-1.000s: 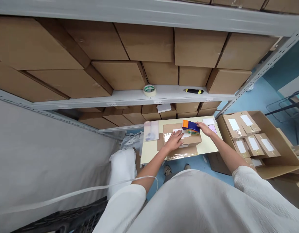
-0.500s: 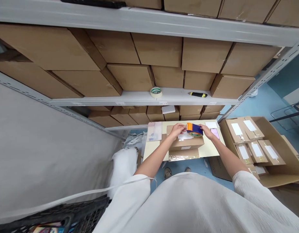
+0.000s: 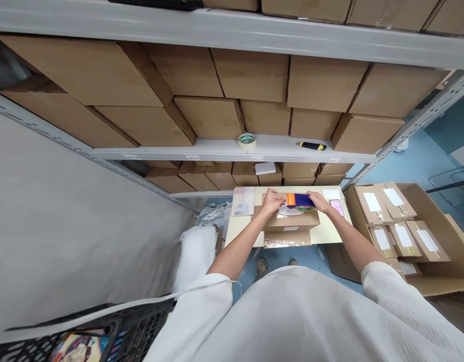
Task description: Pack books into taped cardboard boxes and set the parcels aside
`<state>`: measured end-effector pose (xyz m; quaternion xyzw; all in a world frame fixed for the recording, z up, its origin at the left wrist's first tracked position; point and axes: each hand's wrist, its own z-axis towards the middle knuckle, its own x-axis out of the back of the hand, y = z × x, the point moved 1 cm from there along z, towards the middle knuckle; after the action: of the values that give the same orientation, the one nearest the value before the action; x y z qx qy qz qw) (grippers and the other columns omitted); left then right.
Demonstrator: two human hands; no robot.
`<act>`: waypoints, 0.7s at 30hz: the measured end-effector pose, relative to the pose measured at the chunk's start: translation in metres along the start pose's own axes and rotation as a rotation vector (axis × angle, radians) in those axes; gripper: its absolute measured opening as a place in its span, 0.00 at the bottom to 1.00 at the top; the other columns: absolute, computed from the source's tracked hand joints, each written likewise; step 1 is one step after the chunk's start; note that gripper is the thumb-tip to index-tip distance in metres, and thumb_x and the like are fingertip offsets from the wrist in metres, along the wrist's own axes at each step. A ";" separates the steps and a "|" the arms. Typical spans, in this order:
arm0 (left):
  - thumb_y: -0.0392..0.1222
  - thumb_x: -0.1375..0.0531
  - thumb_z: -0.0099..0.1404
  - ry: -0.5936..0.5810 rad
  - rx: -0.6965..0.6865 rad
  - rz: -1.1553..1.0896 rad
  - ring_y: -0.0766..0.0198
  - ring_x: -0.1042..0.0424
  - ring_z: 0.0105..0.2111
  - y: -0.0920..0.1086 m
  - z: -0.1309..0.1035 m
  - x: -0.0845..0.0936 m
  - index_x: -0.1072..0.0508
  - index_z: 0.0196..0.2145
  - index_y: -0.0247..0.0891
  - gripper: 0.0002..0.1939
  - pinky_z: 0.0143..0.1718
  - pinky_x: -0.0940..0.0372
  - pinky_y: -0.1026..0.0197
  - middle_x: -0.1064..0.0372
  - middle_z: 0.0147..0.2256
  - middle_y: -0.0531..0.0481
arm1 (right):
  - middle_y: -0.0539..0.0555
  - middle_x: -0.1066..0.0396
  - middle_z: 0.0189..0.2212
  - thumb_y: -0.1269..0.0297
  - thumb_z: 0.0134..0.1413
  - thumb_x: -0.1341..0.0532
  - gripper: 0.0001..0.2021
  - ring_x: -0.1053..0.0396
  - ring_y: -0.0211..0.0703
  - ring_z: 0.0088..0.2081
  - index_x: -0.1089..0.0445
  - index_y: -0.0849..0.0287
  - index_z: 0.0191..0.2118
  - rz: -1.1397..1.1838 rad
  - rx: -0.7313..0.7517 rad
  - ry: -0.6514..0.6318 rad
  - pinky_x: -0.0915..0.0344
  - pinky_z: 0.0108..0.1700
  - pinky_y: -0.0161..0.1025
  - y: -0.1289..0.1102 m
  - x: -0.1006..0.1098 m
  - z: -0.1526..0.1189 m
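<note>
A cardboard box (image 3: pixel 307 220) with a white label lies on the pale yellow table (image 3: pixel 332 234). Over its right part, my right hand (image 3: pixel 317 200) grips the blue and orange tape dispenser (image 3: pixel 302 200) by its right end. My left hand (image 3: pixel 272 202) is at the box's upper left, beside the dispenser's orange end, with its fingers pinched together. What those fingers hold is too small to make out. A flap with shiny tape (image 3: pixel 286 239) extends from the box's near side over the table edge.
Shelves ahead hold cardboard boxes, a tape roll (image 3: pixel 247 141) and a yellow-black cutter (image 3: pixel 311 146). A phone (image 3: pixel 336 206) lies on the table's right. An open carton (image 3: pixel 439 285) of labelled boxes stands right; a black crate (image 3: pixel 141 329) is at lower left.
The view has shifted slightly, moving the scene a little to the right. My left hand's fingers have turned and closed more near the dispenser. The dispenser is more level in my right hand.
</note>
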<state>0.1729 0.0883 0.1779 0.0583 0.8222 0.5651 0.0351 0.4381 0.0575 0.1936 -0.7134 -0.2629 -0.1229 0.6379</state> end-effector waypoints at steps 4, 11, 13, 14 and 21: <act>0.29 0.26 0.50 0.016 -0.003 -0.005 0.64 0.24 0.25 -0.005 0.001 0.015 0.41 0.44 0.45 0.32 0.31 0.34 0.64 0.27 0.26 0.60 | 0.52 0.29 0.31 0.56 0.58 0.48 0.10 0.35 0.50 0.37 0.37 0.52 0.30 -0.086 0.036 -0.025 0.35 0.42 0.44 -0.008 -0.004 0.007; 0.31 0.26 0.49 0.117 0.035 -0.093 0.65 0.24 0.24 -0.022 0.006 0.073 0.42 0.43 0.46 0.33 0.31 0.33 0.64 0.27 0.27 0.61 | 0.52 0.26 0.32 0.56 0.59 0.49 0.11 0.32 0.51 0.37 0.33 0.52 0.31 -0.174 0.047 -0.054 0.33 0.44 0.45 -0.014 -0.008 0.010; 0.31 0.25 0.48 0.147 0.018 -0.099 0.67 0.26 0.23 -0.027 0.005 0.094 0.41 0.43 0.46 0.33 0.31 0.34 0.65 0.26 0.26 0.61 | 0.52 0.26 0.32 0.56 0.59 0.49 0.11 0.31 0.51 0.37 0.32 0.52 0.32 -0.191 0.048 -0.061 0.33 0.43 0.44 -0.017 -0.009 0.011; 0.31 0.25 0.47 0.153 0.017 -0.097 0.67 0.27 0.23 -0.030 0.004 0.103 0.41 0.43 0.46 0.34 0.30 0.35 0.65 0.26 0.26 0.61 | 0.52 0.26 0.32 0.56 0.60 0.49 0.11 0.31 0.51 0.37 0.32 0.52 0.32 -0.200 0.050 -0.065 0.34 0.43 0.44 -0.019 -0.010 0.012; 0.32 0.26 0.47 0.143 0.035 -0.164 0.67 0.28 0.24 -0.047 -0.003 0.123 0.43 0.41 0.46 0.33 0.31 0.37 0.66 0.25 0.26 0.60 | 0.51 0.27 0.30 0.57 0.60 0.48 0.11 0.32 0.50 0.36 0.31 0.52 0.33 -0.306 0.046 -0.074 0.35 0.44 0.44 -0.037 -0.017 0.015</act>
<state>0.0478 0.0857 0.1361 -0.0489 0.8345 0.5484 0.0212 0.4015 0.0702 0.2140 -0.6540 -0.3947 -0.1863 0.6179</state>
